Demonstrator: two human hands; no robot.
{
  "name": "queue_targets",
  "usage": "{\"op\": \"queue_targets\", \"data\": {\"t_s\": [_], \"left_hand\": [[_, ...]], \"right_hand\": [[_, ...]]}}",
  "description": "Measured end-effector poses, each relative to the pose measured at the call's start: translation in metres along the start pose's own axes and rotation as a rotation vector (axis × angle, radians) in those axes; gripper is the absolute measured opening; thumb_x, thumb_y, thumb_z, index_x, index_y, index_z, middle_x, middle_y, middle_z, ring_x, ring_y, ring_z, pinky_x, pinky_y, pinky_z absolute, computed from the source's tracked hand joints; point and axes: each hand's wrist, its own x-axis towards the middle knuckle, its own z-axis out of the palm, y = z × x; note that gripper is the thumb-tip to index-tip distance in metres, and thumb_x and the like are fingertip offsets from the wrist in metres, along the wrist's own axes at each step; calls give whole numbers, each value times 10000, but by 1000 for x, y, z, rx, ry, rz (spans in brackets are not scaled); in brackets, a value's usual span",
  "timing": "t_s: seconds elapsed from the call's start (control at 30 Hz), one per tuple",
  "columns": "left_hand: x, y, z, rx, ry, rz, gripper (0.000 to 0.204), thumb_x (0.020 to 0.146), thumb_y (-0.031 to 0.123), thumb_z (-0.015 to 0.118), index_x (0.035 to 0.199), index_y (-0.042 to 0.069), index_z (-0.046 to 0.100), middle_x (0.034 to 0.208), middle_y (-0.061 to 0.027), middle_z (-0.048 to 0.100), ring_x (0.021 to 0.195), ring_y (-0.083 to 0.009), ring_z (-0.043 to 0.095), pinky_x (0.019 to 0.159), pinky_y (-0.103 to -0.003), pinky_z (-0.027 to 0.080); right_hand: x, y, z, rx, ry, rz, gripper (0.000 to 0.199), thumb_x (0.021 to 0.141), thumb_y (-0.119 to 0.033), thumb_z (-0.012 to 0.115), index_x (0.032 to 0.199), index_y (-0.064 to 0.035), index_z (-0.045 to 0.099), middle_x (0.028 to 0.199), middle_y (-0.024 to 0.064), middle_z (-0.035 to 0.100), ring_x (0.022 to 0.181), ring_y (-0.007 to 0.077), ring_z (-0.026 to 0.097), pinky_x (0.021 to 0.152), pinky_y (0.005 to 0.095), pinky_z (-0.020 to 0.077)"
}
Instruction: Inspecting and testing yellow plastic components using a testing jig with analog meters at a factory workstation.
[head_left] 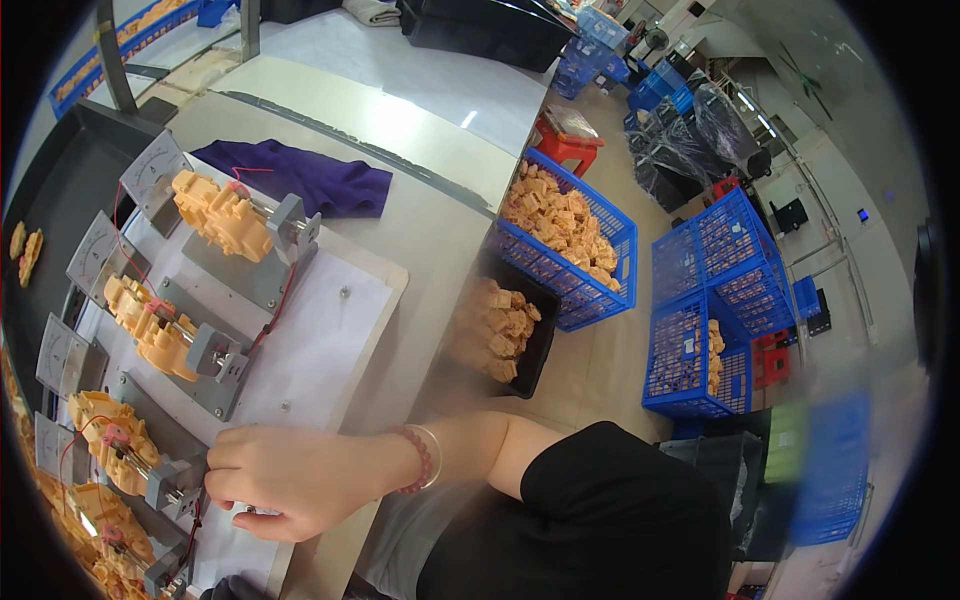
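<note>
My right hand [290, 480] reaches in from the right, back of the hand up, wearing a pink bead bracelet and a light bangle. Its bent fingers lie together against the outer end of a grey clamp block [172, 484]; the thumb sits just below them. Whatever is under the fingers is hidden. That fixture holds a light-orange plastic housing [112, 440] with a pink part and a metal rod. Two similar housings, one in the middle [150, 325] and one at the top [222, 215], sit in matching fixtures. A further housing [110, 535] lies nearest the lower edge. My left hand is out of view.
White dial meters [97, 255] stand behind the fixtures, with red wires. A purple cloth [300, 178] lies farther up the bench. Right of it are a blue crate [627, 250] and a black bin [545, 335] of orange parts. More blue crates [700, 345] stand on the floor.
</note>
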Motion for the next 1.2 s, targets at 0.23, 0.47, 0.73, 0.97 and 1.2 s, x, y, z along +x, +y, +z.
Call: {"op": "queue_targets", "data": {"t_s": [0.23,0.47,0.73,0.97,1.2], "left_hand": [[-3,-3,2,-90,7,-30,278,811,197,799,710,-13,648,731,-88,597,631,-194,579,528,-324,501],[-4,-3,2,-79,3,-43,245,817,162,789,728,-26,659,753,-89,611,637,-200,587,560,-322,515],[0,2,-6,-104,-15,-76,200,860,168,745,884,-28,711,837,-125,667,701,-212,640,597,-324,532],[7,3,-12,-114,-122,-222,240,856,195,751,905,-39,720,817,-149,690,677,-219,648,611,-314,539],[4,7,-8,-174,-39,-239,228,834,174,774,890,-41,722,790,-149,689,669,-209,645,600,-312,537]], "right_hand": [[1,0,0,-26,-23,-22,164,774,-126,647,812,-24,524,810,121,508,828,303,513,717,404,440],[0,0,0,-19,-22,-9,160,776,-122,647,808,-25,525,809,121,508,828,304,514,718,408,441],[1,-1,-1,-24,-40,3,150,779,-118,643,800,-24,528,806,118,506,825,300,510,715,406,440],[0,-1,1,-38,-18,-5,145,780,-118,643,798,-27,531,806,113,506,826,296,510,708,403,440],[-1,-2,0,-74,-9,-9,152,783,-124,649,805,-30,532,810,110,508,833,293,510,713,403,440]]}}
